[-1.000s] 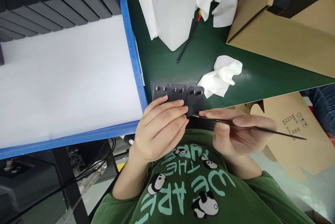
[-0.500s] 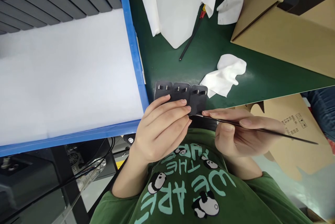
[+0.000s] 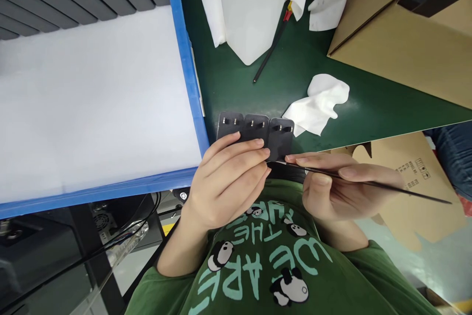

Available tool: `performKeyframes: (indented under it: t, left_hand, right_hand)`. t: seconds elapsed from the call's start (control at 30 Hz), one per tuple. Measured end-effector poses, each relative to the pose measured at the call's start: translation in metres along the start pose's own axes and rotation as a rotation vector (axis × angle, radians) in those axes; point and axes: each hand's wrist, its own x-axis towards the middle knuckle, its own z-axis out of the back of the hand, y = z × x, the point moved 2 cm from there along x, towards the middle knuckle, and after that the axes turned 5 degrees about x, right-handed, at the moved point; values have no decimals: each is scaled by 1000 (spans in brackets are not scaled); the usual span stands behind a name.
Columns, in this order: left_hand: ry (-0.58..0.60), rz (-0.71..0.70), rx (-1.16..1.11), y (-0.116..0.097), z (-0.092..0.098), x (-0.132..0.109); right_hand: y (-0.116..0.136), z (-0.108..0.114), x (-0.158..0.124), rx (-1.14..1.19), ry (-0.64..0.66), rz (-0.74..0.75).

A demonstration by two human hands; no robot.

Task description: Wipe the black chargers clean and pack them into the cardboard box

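Three black power adapters (image 3: 280, 144) stand side by side in a row at the table's near edge, their two-pin plugs facing up. My left hand (image 3: 224, 185) is wrapped round them from the near side, fingers lying over the left and middle ones and reaching the right one. My right hand (image 3: 339, 182) grips a thin, dark, pointed tool (image 3: 413, 192), perhaps tweezers, between thumb and fingers. Its tip meets the near edge of the right adapter, by my left fingertips. The exact contact is partly hidden.
To the left is a blue-edged tray (image 3: 186, 69) with a white liner and several dark grey blocks. A crumpled white cloth (image 3: 320, 101) and a black stick (image 3: 271, 54) lie on the green table (image 3: 228, 86). A cardboard box (image 3: 387, 54) stands at right.
Both hands keep the same grip on the adapters and the tool. The whole view has shifted very slightly; nothing is picked up or let go.
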Motion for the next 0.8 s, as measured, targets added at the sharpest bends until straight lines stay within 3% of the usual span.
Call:
performKeyframes:
  t: [0.8]
  left_hand:
    - [-4,5,-3,1,-1,0]
  right_hand:
    - [-3,-4,3,94,-14,32]
